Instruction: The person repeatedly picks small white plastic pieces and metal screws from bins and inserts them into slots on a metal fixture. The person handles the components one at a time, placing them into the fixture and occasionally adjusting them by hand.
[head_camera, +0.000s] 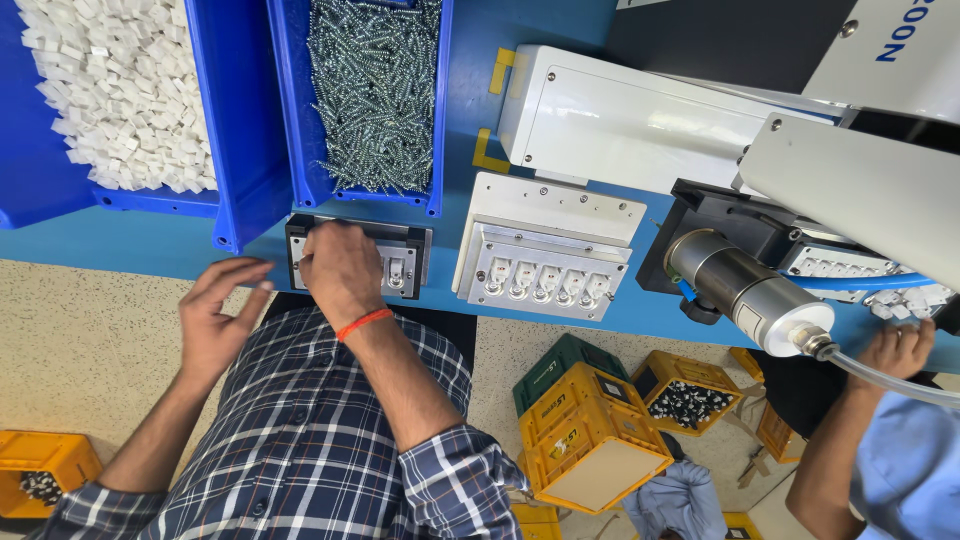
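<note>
orange thread circles the wrist of the right hand, which lies knuckles-up over the left part of a small grey fixture at the bench edge. its fingers are curled down onto the fixture's face, pressed together over whatever sits there; the hand hides the fingertips, so i cannot tell if they pinch a piece. the right part of the fixture shows a pale slot with a small white part seated in it, so the hand seems placed to seat or steady a part beside it.

the left hand hovers just left of the fixture, off the bench edge, palm turned inward and fingers loosely spread, holding nothing. it sits close enough to reach the bins above.

those bins tilt toward the person, likely so their contents slide within easy reach: a blue bin of screws directly above the fixture, and a blue bin of small white plastic pieces to its left.

to the right on the blue bench stands a white multi-slot jig with a row of five parts loaded side by side. further right a grey cylindrical tool with a hose hangs from a machine, and another person's hand works beside it. yellow crates sit on the floor below.
</note>
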